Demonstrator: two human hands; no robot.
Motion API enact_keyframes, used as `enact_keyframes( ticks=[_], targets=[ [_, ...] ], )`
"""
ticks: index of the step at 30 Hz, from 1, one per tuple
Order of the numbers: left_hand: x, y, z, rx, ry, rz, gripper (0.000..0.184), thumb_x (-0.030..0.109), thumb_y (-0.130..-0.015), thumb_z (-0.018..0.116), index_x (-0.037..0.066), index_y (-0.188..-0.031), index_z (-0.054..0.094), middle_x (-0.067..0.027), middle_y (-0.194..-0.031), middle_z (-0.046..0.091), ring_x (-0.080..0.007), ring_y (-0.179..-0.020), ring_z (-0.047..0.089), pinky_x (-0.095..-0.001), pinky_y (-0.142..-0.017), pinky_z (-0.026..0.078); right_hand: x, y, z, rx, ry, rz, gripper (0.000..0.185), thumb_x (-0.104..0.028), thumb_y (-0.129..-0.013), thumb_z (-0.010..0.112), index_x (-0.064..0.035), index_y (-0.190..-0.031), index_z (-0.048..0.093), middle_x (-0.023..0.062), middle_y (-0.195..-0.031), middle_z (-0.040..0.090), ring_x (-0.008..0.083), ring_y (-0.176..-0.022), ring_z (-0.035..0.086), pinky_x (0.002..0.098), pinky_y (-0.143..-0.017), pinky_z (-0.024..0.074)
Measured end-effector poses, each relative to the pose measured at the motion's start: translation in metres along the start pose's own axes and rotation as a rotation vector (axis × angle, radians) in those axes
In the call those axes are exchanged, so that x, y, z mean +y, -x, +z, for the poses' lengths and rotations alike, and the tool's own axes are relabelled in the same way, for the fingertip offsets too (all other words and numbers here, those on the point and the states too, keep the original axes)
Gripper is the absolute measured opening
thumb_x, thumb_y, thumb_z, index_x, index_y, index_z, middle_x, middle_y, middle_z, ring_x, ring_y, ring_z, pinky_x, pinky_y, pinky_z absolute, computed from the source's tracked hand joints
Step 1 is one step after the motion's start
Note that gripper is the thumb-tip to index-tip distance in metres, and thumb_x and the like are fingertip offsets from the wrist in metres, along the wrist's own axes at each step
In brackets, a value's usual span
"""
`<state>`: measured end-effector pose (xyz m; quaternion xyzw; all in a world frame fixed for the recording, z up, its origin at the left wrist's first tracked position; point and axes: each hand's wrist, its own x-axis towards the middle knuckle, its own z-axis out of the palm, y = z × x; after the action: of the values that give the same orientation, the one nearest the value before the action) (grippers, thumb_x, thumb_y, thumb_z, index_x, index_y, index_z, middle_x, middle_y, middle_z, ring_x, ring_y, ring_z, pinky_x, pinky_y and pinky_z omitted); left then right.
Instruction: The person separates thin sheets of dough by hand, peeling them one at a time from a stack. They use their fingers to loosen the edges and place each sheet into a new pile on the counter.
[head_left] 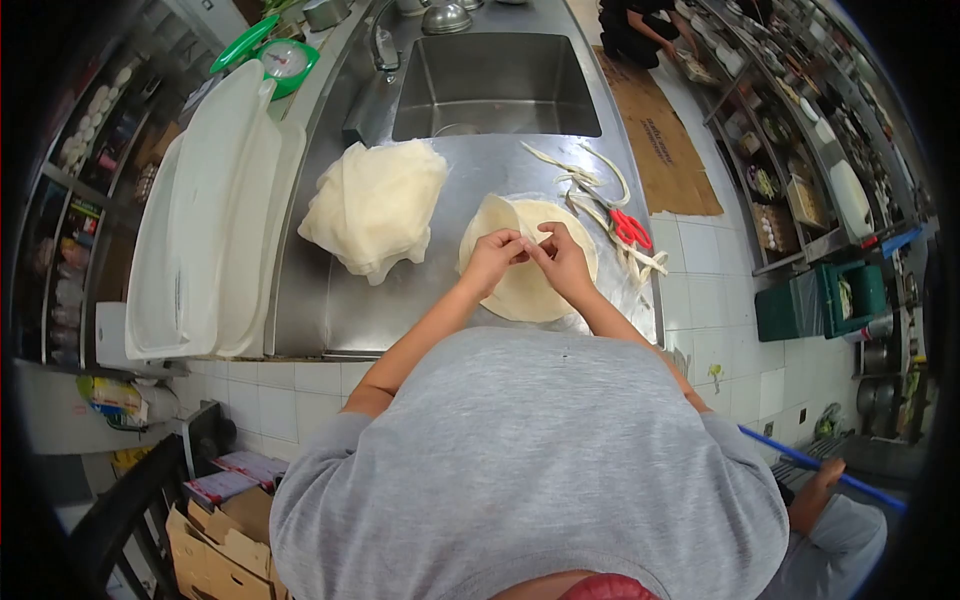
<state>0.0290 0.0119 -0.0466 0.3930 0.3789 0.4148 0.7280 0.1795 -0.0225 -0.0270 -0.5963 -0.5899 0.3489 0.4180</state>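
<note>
A stack of thin round dough sheets (530,303) lies on the steel counter in front of me. My left hand (492,260) pinches the edge of the top sheet, whose far-left part (494,214) is lifted and folded up. Close beside it, my right hand (562,265) is also closed, its fingertips meeting the left ones at the same edge. To the left sits a loose, crumpled pile of dough sheets (375,205). Right of the stack are red-handled scissors (630,230) among trimmed dough strips (612,170). The fingers partly hide the gripped edge.
A steel sink (495,85) lies beyond the stack. White plastic trays (205,225) and a green scale (285,62) stand at left. Cardboard (655,140) covers the floor at right; a person (645,30) crouches there. Behind me, another person's hand (818,490) holds a blue pole.
</note>
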Motion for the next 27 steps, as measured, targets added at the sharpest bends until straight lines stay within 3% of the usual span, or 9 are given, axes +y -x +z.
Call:
enact_keyframes(
  ticks=[4,7,13,16,19,22,27],
  targets=[
    [0.000,0.003,-0.007,-0.078,-0.144,0.009,0.010,0.011,-0.089,0.057,0.002,-0.087,0.060,-0.0019,-0.082,0.061,-0.0112,-0.076,0.058,-0.0263,-0.077,0.049,0.008,-0.004,0.000,-0.076,-0.011,0.098,0.025,-0.026,-0.082,0.067,-0.0043,-0.092,0.063,0.0066,-0.062,0.059,0.0163,-0.061,0.058,0.0283,-0.058,0.0445],
    [-0.004,0.007,-0.012,-0.058,-0.137,0.033,0.009,0.008,-0.087,0.056,0.001,-0.083,0.061,-0.0013,-0.078,0.059,-0.0086,-0.071,0.055,-0.0238,-0.070,0.049,0.009,-0.004,0.002,-0.135,-0.123,0.047,0.018,-0.022,-0.083,0.065,-0.0039,-0.086,0.065,0.0080,-0.067,0.061,0.0169,-0.062,0.057,0.0293,-0.058,0.0443],
    [-0.007,0.005,-0.024,-0.083,-0.227,0.101,0.011,0.008,-0.086,0.055,0.002,-0.076,0.056,0.0003,-0.074,0.055,-0.0068,-0.070,0.053,-0.0222,-0.067,0.048,-0.009,-0.002,0.004,0.038,0.122,-0.195,0.012,-0.013,-0.082,0.061,-0.0015,-0.082,0.062,0.0121,-0.072,0.060,0.0246,-0.068,0.059,0.0335,-0.061,0.0458],
    [0.002,0.010,-0.014,-0.035,-0.217,0.112,0.013,0.007,-0.084,0.056,0.002,-0.073,0.054,0.0007,-0.071,0.054,-0.0067,-0.068,0.052,-0.0230,-0.064,0.048,-0.013,-0.001,0.009,0.081,0.107,-0.170,0.011,-0.013,-0.082,0.061,-0.0025,-0.082,0.061,0.0126,-0.071,0.059,0.0270,-0.066,0.059,0.0342,-0.060,0.0461],
    [0.015,0.019,0.002,0.073,-0.036,0.091,0.015,0.006,-0.081,0.057,0.002,-0.068,0.051,0.0003,-0.069,0.053,-0.0074,-0.064,0.052,-0.0240,-0.060,0.047,-0.017,0.001,0.012,0.100,0.171,-0.233,0.011,-0.014,-0.081,0.061,-0.0031,-0.082,0.057,0.0128,-0.070,0.059,0.0284,-0.063,0.058,0.0353,-0.057,0.0458],
    [0.006,0.009,-0.017,0.086,-0.390,0.180,0.014,0.007,-0.081,0.058,0.003,-0.070,0.051,-0.0001,-0.068,0.052,-0.0088,-0.062,0.052,-0.0254,-0.060,0.049,-0.019,0.001,0.019,0.135,0.276,-0.303,0.012,-0.013,-0.081,0.061,-0.0035,-0.079,0.054,0.0136,-0.070,0.059,0.0307,-0.062,0.059,0.0373,-0.056,0.0457],
    [0.004,0.008,-0.015,0.111,-0.117,0.093,0.011,0.008,-0.083,0.058,0.003,-0.077,0.051,-0.0013,-0.071,0.053,-0.0103,-0.061,0.053,-0.0264,-0.058,0.051,-0.021,0.004,0.026,0.196,0.315,-0.299,0.014,-0.012,-0.080,0.061,-0.0034,-0.077,0.050,0.0152,-0.070,0.058,0.0331,-0.063,0.059,0.0402,-0.056,0.0461]
  ],
)
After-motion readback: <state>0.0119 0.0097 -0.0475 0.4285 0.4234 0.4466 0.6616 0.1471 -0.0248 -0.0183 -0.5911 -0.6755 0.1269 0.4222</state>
